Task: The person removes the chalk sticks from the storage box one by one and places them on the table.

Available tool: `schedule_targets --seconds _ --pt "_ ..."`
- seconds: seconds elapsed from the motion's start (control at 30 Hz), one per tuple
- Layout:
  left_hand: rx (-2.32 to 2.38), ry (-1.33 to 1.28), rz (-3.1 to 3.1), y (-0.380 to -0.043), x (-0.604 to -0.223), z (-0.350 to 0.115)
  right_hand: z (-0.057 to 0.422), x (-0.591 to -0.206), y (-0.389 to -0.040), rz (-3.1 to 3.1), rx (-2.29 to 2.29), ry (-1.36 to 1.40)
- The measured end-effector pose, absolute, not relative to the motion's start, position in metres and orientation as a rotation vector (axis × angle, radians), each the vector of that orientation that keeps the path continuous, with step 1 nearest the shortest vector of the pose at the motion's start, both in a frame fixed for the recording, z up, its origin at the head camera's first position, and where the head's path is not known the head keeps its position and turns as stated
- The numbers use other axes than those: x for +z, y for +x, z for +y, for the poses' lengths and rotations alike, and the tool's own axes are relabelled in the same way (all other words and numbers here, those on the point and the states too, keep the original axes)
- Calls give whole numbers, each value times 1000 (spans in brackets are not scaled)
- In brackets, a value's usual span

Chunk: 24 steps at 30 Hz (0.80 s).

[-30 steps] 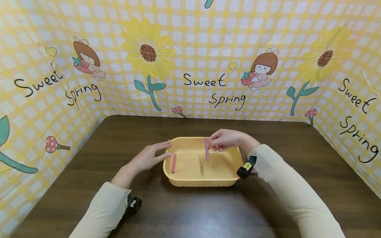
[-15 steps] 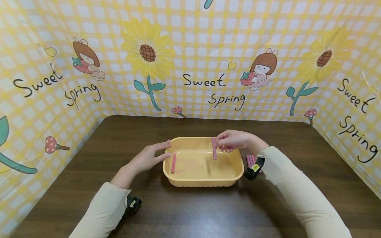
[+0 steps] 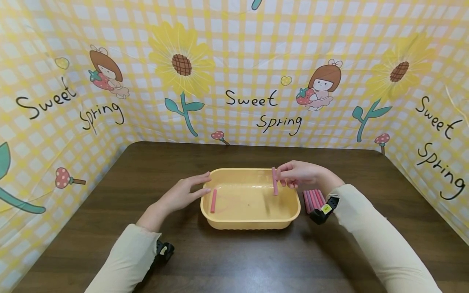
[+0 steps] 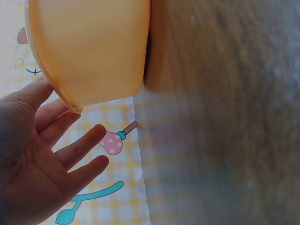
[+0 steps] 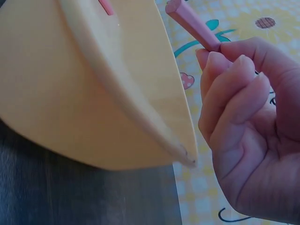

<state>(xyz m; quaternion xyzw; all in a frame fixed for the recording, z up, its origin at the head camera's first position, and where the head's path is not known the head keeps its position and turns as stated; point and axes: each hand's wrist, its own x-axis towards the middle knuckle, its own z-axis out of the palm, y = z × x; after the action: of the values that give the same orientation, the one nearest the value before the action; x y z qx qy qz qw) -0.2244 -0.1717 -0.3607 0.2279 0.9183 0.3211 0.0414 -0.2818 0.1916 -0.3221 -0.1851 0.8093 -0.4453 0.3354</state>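
Observation:
My right hand [image 3: 298, 174] pinches a pink chalk-like stick [image 3: 275, 182] by its upper part, between thumb and fingertips. The stick hangs nearly upright over the right half of a yellow plastic tray [image 3: 250, 224]. Up close in the right wrist view, its end [image 5: 174, 6] looks faceted and the other fingers curl into the palm. At the tray's left side, my left hand [image 3: 185, 191] rests thumb and index finger on the rim, its other fingers spread and mostly straight. Inside the tray, near that hand, lies a second, redder stick [image 3: 213, 201].
Right of the tray, several pink and purple sticks [image 3: 312, 200] lie side by side on the dark wooden table [image 3: 234, 260], partly behind the black wrist camera [image 3: 324, 210]. A yellow checked cloth [image 3: 242, 49] with printed flowers hangs along the back and sides.
My right hand has moved right with the pink stick, from the tray's middle toward its right side. The row of sticks beside the tray has come into view. The left hand stays put.

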Motion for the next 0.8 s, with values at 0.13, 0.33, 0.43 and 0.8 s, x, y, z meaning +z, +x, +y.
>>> schedule_targets --seconds 0.13,0.33,0.43,0.8 --pt "983 687 2807 -224 -360 -171 202 -322 -279 2037 -1248 -451" --pt "980 697 2813 -224 -359 -172 220 -322 -278 1975 -1296 -452" --pt "978 705 2818 -224 -359 -172 229 -323 -277 2007 -1272 -485" --pt "971 701 2824 -225 -361 -172 259 -330 -269 2121 -1273 -456"
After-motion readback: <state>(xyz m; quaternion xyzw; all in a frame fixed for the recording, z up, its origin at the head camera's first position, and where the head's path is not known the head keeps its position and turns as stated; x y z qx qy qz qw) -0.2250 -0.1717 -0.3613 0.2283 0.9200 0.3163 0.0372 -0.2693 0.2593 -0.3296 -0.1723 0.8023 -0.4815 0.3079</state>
